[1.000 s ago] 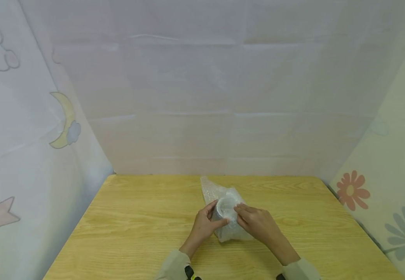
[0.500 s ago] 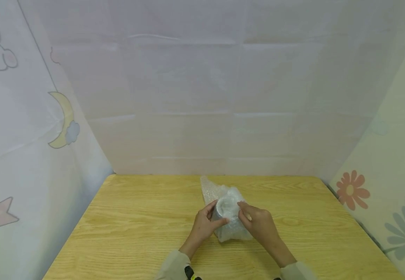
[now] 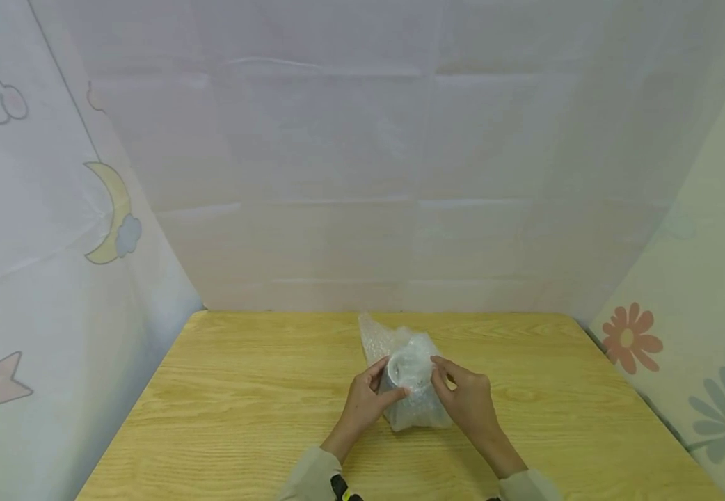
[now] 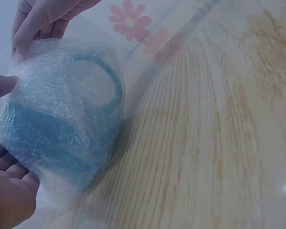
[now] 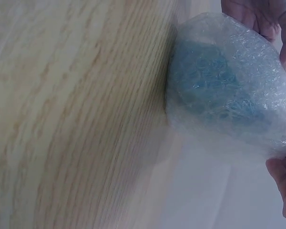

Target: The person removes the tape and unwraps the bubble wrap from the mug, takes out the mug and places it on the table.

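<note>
A blue mug (image 4: 43,136) stands on the table inside bubble wrap (image 3: 421,410). Through the plastic its curved handle (image 4: 115,86) shows in the left wrist view, and its pale round mouth (image 3: 395,369) in the head view. My left hand (image 3: 365,400) grips the mug's left side, thumb in front and fingers behind. On the other side, my right hand (image 3: 470,403) pinches an edge of the wrap between thumb and forefinger, by the mug's mouth. Part of the wrap covers the opening. The right wrist view shows the mug's blue side (image 5: 209,81) through the plastic.
The wooden table (image 3: 256,403) reaches back to a pale hanging sheet (image 3: 337,174). Printed sheets flank it, with a moon (image 3: 112,212) at left and a red flower (image 3: 632,337) at right. A loose tail of wrap (image 3: 373,334) points toward the back edge.
My right hand has shifted slightly to the right with the wrap edge, away from the mug's mouth. My left hand has kept its place on the mug.
</note>
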Action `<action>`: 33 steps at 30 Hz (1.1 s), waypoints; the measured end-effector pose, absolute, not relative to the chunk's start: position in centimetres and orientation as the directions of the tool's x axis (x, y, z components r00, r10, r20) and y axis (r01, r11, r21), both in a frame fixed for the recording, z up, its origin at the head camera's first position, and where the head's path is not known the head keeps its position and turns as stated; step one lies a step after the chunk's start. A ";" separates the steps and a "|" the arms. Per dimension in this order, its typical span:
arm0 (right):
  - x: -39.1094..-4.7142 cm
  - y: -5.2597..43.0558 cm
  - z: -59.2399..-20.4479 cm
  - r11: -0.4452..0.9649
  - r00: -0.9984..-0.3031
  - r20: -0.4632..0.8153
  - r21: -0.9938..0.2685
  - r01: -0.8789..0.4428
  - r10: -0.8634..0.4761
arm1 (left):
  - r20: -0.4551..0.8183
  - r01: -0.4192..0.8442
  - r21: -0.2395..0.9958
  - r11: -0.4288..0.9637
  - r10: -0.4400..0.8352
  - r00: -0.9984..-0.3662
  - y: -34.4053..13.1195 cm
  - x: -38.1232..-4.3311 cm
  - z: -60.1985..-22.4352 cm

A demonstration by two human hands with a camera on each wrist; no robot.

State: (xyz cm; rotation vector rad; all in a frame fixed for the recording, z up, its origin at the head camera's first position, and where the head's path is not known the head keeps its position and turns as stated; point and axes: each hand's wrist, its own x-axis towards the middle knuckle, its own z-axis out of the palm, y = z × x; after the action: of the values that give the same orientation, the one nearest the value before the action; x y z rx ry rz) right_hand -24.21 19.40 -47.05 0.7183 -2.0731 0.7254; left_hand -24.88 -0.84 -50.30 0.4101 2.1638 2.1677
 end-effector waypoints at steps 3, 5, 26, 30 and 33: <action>-24.2 19.6 -46.7 0.666 -0.502 0.814 -0.203 -0.718 -0.293 | 0.147 0.146 0.989 -0.022 0.223 -0.964 -0.9 -24.9 -50.3; -24.2 19.9 -46.3 0.660 -0.482 0.799 -0.147 -0.737 -0.360 | 0.149 0.146 0.989 -0.030 0.226 -0.963 -0.9 -24.9 -50.3; -25.1 20.4 -43.9 0.534 -0.326 0.551 0.271 -0.801 -0.768 | 0.164 0.165 0.986 -0.014 0.217 -0.962 -0.7 -24.8 -50.5; -25.3 20.4 -44.1 0.514 -0.271 0.587 0.296 -0.805 -0.762 | 0.168 0.168 0.986 -0.016 0.216 -0.962 -0.6 -24.8 -50.4; -25.5 20.4 -44.3 0.492 -0.209 0.627 0.319 -0.810 -0.750 | 0.164 0.164 0.986 -0.022 0.216 -0.962 -0.6 -24.8 -50.4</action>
State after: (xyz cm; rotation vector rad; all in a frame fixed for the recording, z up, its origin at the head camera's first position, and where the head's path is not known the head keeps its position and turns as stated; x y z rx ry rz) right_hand -25.45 20.39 -44.30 1.2835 -1.9844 0.1001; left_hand -24.78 -0.55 -50.44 0.4217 2.1704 2.1788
